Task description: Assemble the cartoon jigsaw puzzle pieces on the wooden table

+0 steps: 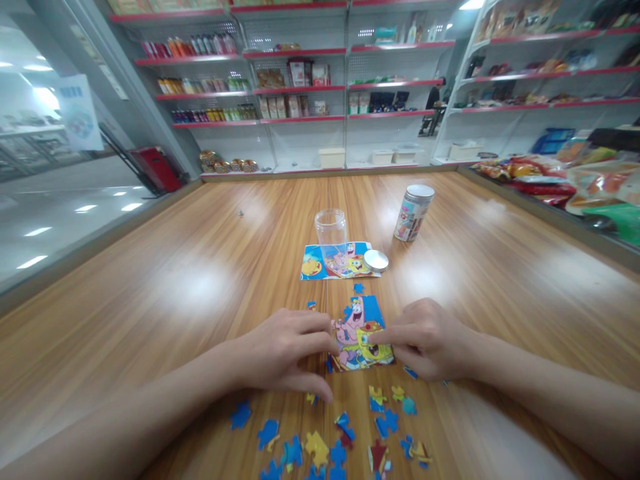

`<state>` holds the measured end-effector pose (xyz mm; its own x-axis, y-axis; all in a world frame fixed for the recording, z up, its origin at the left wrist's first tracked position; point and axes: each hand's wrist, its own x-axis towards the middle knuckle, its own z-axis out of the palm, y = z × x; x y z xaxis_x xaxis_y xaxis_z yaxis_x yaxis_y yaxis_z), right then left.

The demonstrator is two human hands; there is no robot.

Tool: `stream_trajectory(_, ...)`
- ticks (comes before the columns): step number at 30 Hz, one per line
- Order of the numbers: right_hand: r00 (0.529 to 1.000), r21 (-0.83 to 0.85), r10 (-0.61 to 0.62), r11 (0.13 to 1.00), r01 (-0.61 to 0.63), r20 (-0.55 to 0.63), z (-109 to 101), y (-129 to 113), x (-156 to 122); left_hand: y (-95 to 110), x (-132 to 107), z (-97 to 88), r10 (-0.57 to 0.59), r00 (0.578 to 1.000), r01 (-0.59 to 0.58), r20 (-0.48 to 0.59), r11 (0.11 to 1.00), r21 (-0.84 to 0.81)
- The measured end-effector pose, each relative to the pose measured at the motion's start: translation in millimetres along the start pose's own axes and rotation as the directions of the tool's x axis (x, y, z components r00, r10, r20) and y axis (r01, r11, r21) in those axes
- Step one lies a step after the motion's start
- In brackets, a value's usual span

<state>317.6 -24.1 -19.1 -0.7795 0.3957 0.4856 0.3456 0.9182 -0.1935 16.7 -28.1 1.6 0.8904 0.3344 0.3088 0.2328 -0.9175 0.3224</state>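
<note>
Between the left hand point(287, 348), loosely spread with nothing visibly held, and the right hand point(431, 341), forefinger extended, any hold hidden, a puzzle section point(356, 339) is already joined. Nearer than both, scattered loose pieces point(316, 448) are left unjoined.

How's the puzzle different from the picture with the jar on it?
The puzzle has a jagged upper-left edge; the picture has straight edges. The right hand reaches over the puzzle, while the jar stands on the picture. The puzzle's visible part lacks the picture's round yellow shape at left. Both show pink and yellow characters.
</note>
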Motion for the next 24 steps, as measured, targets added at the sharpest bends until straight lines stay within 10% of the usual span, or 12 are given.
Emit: stream_trajectory(24, 1.000, 0.005, 0.001, 1.000, -0.001, 0.013, -3.4, -4.2, 0.7, -2.9, -4.0, -4.1, -0.007, 0.997, 0.006, 0.078, 1.000, 0.009)
